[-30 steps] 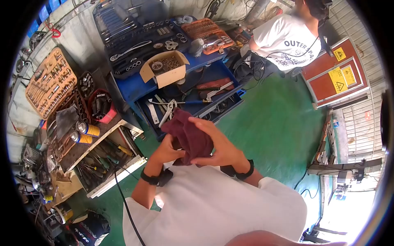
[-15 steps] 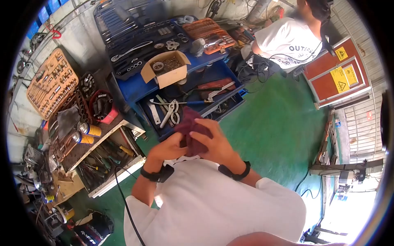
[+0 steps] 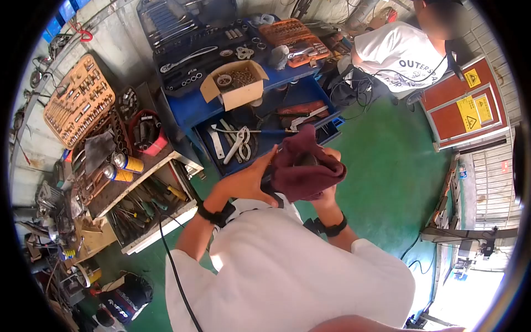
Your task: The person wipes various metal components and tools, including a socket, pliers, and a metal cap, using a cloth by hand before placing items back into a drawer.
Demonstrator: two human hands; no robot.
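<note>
A maroon cloth (image 3: pixel 301 174) is bunched up in front of my chest, folded around a dark object that shows only in part in its hollow and at its left side; its kind I cannot make out. From the left, my left hand (image 3: pixel 246 180) grips the dark part beside the cloth, thumb below and fingers above. My right hand (image 3: pixel 327 195) holds the cloth from the right and beneath, its fingers mostly covered by the fabric. Just beyond the hands, an open blue drawer (image 3: pixel 207 148) holds large pliers (image 3: pixel 240 145) and other hand tools.
An open cardboard box (image 3: pixel 243 97) of small metal parts stands on the blue tool cabinet (image 3: pixel 188 113), near socket sets. To the left, a workbench (image 3: pixel 149 174) carries a red bin (image 3: pixel 148 133) and spray cans (image 3: pixel 128 162). A person (image 3: pixel 401 55) in a white shirt is at the upper right.
The cloth and both hands have moved right. My right hand has gone from on top of the cloth to its right underside, and the cloth has opened to show something dark inside.
</note>
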